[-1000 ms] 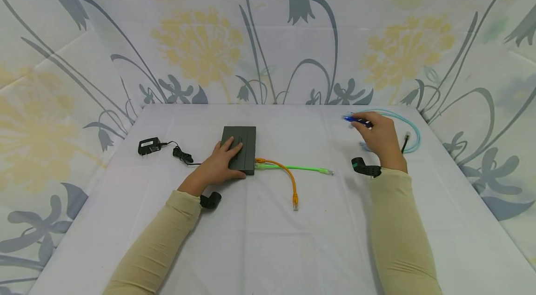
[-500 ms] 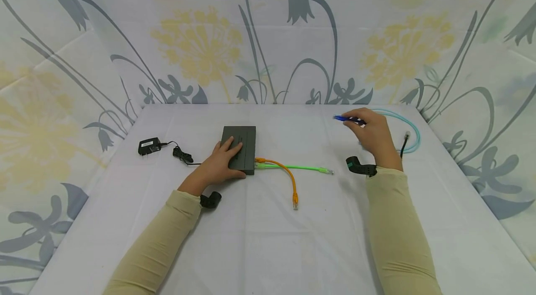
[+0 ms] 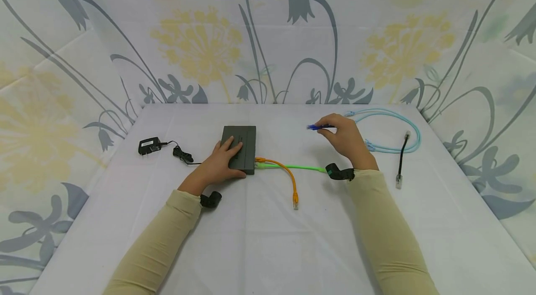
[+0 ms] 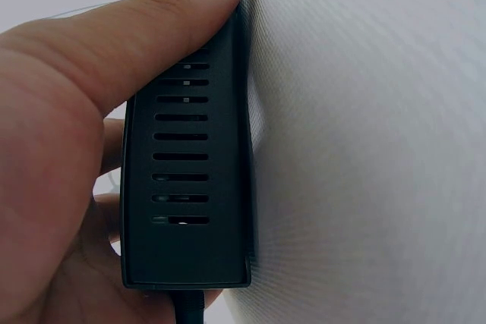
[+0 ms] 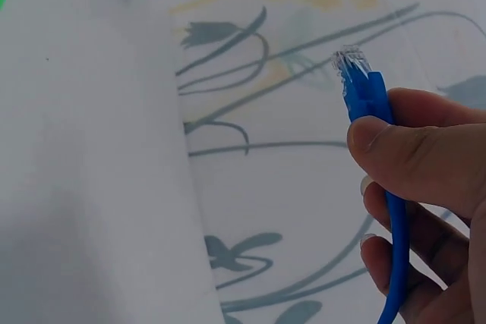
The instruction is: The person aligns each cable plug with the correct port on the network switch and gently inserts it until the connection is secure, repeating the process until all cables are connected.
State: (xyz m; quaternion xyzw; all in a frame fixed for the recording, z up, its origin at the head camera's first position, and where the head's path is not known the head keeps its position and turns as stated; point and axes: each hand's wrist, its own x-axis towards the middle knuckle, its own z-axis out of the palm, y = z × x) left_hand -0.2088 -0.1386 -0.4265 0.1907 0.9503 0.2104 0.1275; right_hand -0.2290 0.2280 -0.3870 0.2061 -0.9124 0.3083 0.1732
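My left hand holds a dark grey network switch on the table, fingers over its top. In the left wrist view the thumb lies along the slotted side. An orange Ethernet cable and a green one are plugged into the switch's right side, their other ends loose. To the right of the switch and above the table, my right hand pinches a blue Ethernet cable just behind its clear plug. The plug points left, towards the switch; the rest of the cable runs down past the curled fingers.
At the left lies a black power adapter with a bundled cord leading to the switch. A light blue cable is looped at the back right. Beside it lies a short black cable with clear plugs.
My right hand has carried the blue Ethernet cable left, away from the light blue loop, uncovering the short black cable. My left hand and the switch have stayed put.
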